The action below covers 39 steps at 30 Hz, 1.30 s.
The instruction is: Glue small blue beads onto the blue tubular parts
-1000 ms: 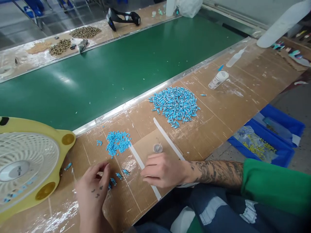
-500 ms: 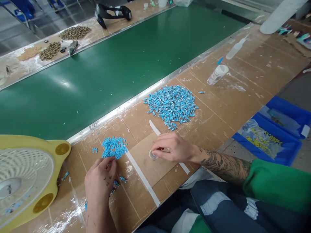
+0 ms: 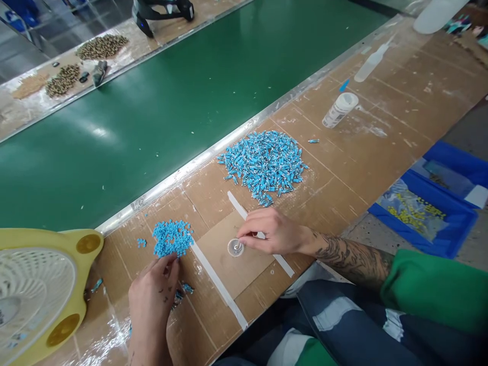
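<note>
My left hand is at the near edge of a pile of small blue ring-like pieces. Its thumb and forefinger are pinched together; what is between them, if anything, is too small to make out. My right hand is closed in a pinch, its fingertips just over the right rim of a small clear round dish. Whatever those fingertips hold cannot be made out. Under the dish lies a cardboard sheet flanked by two white tape strips. Several blue pieces with metal ends lie beside my left hand.
Beyond my right hand is a big heap of blue metal-ended pieces. A yellow fan stands at the left. A green conveyor belt runs behind. Farther right are a white tub, a squeeze bottle and blue bins.
The view has shifted slightly. More of the clear dish now shows from under my right fingertips. My left hand stays pinched at the edge of the blue ring pile.
</note>
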{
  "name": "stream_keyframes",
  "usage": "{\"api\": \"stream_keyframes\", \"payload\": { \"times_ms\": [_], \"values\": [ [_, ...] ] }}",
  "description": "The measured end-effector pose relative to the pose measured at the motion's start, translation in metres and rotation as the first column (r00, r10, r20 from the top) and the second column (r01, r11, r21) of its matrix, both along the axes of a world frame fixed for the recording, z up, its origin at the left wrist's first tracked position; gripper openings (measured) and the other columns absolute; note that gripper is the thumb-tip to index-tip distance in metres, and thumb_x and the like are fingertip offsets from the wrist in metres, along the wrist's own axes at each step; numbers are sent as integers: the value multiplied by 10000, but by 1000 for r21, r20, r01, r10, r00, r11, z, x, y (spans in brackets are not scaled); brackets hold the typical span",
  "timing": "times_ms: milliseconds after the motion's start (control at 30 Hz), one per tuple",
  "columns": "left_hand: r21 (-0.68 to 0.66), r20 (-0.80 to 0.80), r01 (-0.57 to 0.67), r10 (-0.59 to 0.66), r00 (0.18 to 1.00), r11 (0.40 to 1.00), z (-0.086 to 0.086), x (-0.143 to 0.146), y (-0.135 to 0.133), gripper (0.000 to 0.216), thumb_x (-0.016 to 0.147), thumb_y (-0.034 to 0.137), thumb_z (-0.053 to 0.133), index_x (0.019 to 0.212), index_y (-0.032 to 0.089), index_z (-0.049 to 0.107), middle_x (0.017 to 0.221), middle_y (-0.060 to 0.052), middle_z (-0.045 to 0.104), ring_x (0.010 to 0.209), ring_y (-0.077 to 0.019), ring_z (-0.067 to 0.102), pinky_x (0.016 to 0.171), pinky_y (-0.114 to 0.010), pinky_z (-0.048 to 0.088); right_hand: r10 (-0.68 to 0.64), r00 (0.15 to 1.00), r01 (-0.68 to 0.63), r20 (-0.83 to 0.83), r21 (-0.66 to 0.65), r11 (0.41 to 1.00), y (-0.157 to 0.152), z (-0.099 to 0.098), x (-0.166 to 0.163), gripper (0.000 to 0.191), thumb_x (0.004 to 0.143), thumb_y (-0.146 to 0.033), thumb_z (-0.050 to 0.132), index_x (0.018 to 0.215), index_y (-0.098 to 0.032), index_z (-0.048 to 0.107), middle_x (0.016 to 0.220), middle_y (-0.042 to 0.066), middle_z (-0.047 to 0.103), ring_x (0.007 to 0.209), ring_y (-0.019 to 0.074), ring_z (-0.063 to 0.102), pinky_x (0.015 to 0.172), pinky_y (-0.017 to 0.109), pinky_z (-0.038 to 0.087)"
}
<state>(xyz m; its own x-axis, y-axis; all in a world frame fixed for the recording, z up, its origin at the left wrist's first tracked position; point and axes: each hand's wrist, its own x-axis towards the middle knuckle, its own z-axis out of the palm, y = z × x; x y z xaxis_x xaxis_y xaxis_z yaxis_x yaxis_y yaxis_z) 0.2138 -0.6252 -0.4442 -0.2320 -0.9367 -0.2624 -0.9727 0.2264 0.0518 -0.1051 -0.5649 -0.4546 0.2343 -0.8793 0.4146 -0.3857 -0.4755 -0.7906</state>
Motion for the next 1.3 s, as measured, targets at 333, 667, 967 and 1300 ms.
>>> {"api": "stream_keyframes", "payload": {
  "times_ms": [333, 667, 967, 1300],
  "values": [
    [-18, -13, 61, -61, 998, 998, 3, 6, 7, 369, 972, 396, 440, 1082, 212, 741, 934, -36, 753, 885, -232, 706, 711, -308, 409, -8, 1000, 7, 5, 13, 1000, -4, -2, -1, 129, 913, -175, 640, 868, -117, 746, 757, 25, 708, 697, 129, 598, 679, 271, 436],
    [196, 295, 142, -196, 935, 970, 23, -22, -5, 316, 991, 305, 362, 904, 214, 652, 910, -75, 746, 876, -315, 720, 666, -352, 397, 8, 1000, -8, -6, 44, 999, -2, 3, -3, 122, 933, -197, 641, 885, -135, 734, 778, 10, 698, 725, 111, 597, 708, 252, 425],
    [195, 313, 115, -173, 934, 974, 30, -45, -21, 275, 840, 160, 438, 854, 136, 712, 903, -191, 731, 878, -371, 726, 665, -380, 503, 18, 998, -12, -58, 94, 995, -3, 2, -2, 135, 963, -232, 618, 875, -182, 705, 768, -20, 668, 714, 94, 571, 691, 244, 403],
    [199, 260, 75, -126, 957, 977, 26, -45, -21, 273, 830, 122, 445, 906, 139, 707, 940, -181, 729, 920, -352, 723, 682, -362, 504, 5, 994, 12, -108, 157, 988, -5, -3, -1, 188, 969, -269, 593, 860, -172, 713, 779, 8, 685, 728, 126, 582, 700, 273, 413]
  ]
}}
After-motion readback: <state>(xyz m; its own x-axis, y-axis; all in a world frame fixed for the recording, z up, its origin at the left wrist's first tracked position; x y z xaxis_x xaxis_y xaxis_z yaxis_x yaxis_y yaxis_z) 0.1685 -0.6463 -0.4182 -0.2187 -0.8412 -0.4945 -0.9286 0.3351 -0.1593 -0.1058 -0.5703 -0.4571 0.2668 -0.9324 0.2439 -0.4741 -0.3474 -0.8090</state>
